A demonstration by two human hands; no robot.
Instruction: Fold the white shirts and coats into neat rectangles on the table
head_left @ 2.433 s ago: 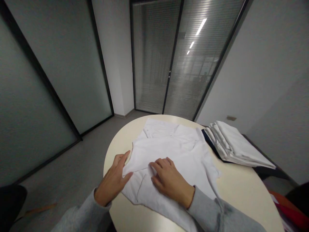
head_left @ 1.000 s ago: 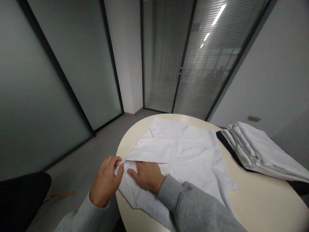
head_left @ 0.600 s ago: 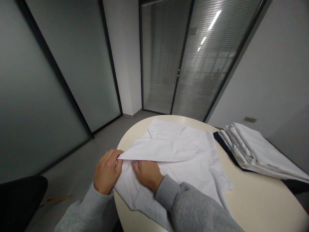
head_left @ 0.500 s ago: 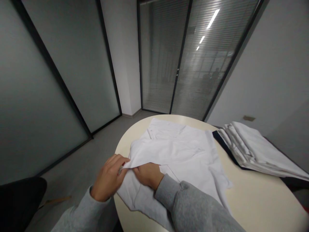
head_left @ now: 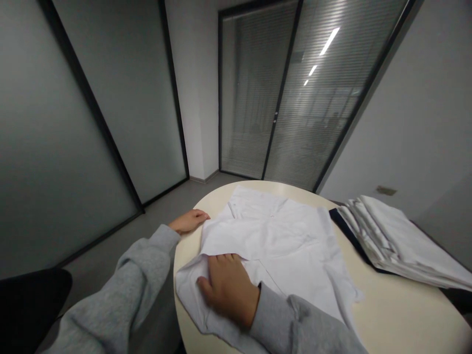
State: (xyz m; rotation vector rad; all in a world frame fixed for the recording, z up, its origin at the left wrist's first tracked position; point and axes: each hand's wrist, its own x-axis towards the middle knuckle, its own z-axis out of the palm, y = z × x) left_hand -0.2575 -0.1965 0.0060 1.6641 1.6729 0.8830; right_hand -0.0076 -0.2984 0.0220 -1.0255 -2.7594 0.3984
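A white garment (head_left: 287, 246) with a small button near its far end lies partly folded over the round table. My right hand (head_left: 232, 287) lies palm down on its near left part, the thumb apart and the fingertips at the edge of the folded-over layer, perhaps just under it. My left hand (head_left: 190, 221) rests at the table's left rim, beside the garment's left edge. Its fingers stretch toward the cloth and hold nothing that I can see.
A stack of folded white cloth (head_left: 383, 236) with a dark piece beneath sits at the right of the cream table (head_left: 383, 314). A black chair back (head_left: 33, 307) stands at lower left. Frosted glass panels and a blind-covered glass door surround the corner.
My left hand has let go of the fold's left corner and moved away to the table's far left rim. My right hand has come out from beneath the fold and lies flatter.
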